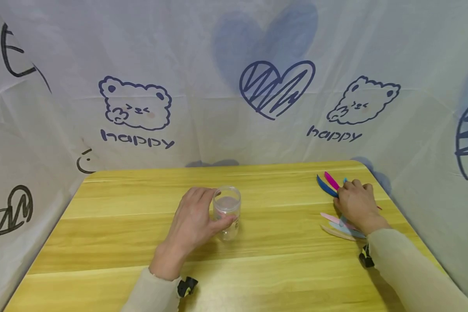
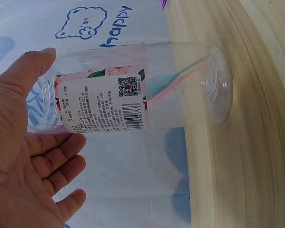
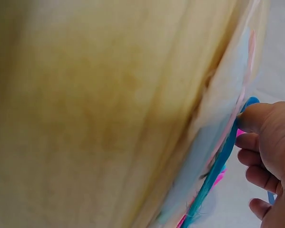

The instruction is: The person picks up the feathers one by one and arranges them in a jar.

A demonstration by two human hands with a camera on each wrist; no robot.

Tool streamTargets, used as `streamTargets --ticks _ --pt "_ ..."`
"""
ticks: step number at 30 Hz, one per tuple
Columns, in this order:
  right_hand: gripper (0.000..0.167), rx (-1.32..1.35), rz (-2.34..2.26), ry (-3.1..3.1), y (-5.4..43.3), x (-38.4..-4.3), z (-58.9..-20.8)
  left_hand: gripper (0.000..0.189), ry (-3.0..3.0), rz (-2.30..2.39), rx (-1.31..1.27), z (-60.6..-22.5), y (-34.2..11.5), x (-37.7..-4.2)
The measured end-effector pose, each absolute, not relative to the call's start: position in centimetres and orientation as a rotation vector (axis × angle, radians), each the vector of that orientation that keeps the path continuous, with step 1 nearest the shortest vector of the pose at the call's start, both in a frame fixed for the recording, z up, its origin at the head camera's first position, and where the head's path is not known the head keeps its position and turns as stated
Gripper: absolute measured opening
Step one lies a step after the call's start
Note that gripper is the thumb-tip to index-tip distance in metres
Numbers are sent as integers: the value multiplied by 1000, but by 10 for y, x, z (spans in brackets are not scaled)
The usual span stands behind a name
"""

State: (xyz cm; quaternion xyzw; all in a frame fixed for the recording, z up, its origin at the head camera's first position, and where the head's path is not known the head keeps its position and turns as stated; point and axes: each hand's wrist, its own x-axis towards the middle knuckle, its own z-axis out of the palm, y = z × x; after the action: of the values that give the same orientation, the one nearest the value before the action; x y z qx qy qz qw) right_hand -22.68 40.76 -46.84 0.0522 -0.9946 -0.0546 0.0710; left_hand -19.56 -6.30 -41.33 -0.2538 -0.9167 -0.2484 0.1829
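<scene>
Left hand (image 1: 195, 216): curled round a clear jar (image 1: 227, 208), near its rim.
Jar: upright, mid-desk (image 1: 257, 277); a teal feather (image 2: 156, 86) shows through its wall.
Right hand (image 1: 356, 203): pinching a blue feather (image 3: 223, 154) at the desk's right side.
Loose feathers: a dark blue feather (image 1: 326, 187) and a magenta feather (image 1: 331, 180) just beyond that hand, a tan feather (image 1: 337, 234) nearer the person.

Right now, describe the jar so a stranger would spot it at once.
Find the wooden table; near its middle, the left hand holds the jar. Unlike the thin coloured strips around the right hand, it is a clear, upright cylinder with a printed label.
</scene>
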Motion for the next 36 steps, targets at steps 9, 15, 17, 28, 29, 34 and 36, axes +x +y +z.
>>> streamTargets --ticks 9,15,17,28,29,34,36 --pt "28 140 -107 -3010 408 -226 -468 72 -2602 -705 -714 -413 -63 -193" --pt "28 141 -79 -3040 409 -227 -465 72 -2612 -714 -706 -412 -63 -192" --pt "27 141 -60 -3046 408 -227 -464 73 -2608 -716 -709 -412 -63 -193" --pt "28 155 -76 -3047 404 -228 -459 73 -2613 -705 -714 -412 -64 -192" --pt "29 152 -94 -3048 404 -228 -459 73 -2612 -704 -716 -412 -64 -193" --pt "35 125 -115 -3108 408 -227 -454 71 -2597 -705 -721 -412 -64 -194" --pt "35 119 -103 -3131 409 -227 -453 71 -2590 -705 -723 -412 -64 -194"
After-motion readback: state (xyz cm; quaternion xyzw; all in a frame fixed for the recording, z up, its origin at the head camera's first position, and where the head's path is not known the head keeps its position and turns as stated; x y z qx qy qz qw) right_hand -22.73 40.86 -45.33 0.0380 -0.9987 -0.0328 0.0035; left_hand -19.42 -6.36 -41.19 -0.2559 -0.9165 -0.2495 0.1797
